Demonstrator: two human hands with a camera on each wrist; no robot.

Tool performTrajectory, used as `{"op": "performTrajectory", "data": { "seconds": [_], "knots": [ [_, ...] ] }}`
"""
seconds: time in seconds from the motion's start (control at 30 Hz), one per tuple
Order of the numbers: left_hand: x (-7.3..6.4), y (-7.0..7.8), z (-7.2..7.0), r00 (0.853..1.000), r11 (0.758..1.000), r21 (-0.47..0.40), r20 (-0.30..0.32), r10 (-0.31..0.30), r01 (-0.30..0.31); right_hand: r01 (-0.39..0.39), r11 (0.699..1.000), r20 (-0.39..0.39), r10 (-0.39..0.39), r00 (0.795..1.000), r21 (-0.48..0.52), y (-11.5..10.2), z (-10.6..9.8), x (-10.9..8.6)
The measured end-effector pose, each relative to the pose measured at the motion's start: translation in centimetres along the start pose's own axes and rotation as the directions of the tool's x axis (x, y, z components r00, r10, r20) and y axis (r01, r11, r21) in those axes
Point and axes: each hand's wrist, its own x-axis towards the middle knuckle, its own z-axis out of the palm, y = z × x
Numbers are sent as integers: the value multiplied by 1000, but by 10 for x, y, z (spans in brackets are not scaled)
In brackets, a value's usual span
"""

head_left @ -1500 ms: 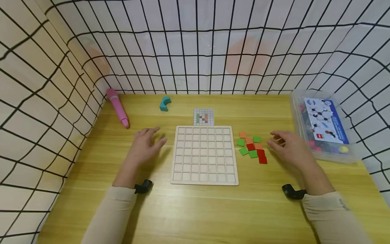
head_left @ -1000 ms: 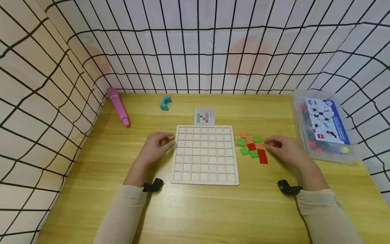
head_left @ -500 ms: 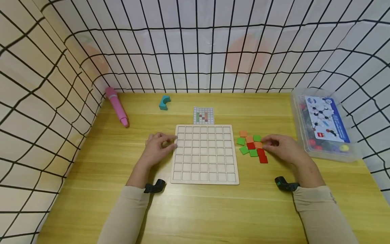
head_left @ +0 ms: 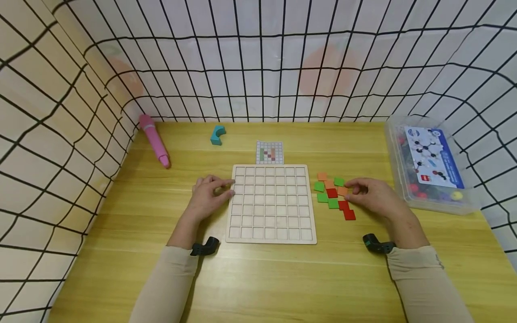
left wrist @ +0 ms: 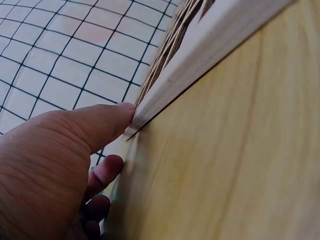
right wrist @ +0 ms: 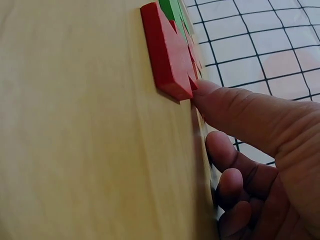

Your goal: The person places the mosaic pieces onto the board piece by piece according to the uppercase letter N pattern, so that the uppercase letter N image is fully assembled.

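Note:
Beside the left edge of a pale wooden grid board, my left hand touches the rim with its thumb and index fingertip. In the left wrist view the thumb rests against the board's side. All visible grid cells are bare. Right of the board lies a loose cluster of green, orange and red square tiles. My right hand has its thumb and index fingertips at the cluster's right side, by an orange tile. A red tile stands close to the thumb in the right wrist view. No tile is lifted.
A small printed pattern card lies behind the board. Farther back are a teal arch-shaped block and a pink microphone-like toy. A clear plastic box stands at right. Black wire mesh encloses the table's back and sides.
Both hands have moved inward, the left to the board's edge and the right to the tiles. In the last half second several tiles have shifted slightly; the board has stayed put.

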Motion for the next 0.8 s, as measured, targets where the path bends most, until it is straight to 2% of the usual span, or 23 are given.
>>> {"op": "performTrajectory", "data": {
  "seconds": [0.47, 0.8],
  "knots": [
    [0, 1, 0, 1000, 1000, 5, -2, -1, 1, 9, 999, 5, -9, 1000, -31, -1, -2, -1],
    [0, 1, 0, 1000, 1000, 20, 8, -5, 4, 102, 994, -3, -103, 995, -42, -33, 5, -5]
  ]
}}
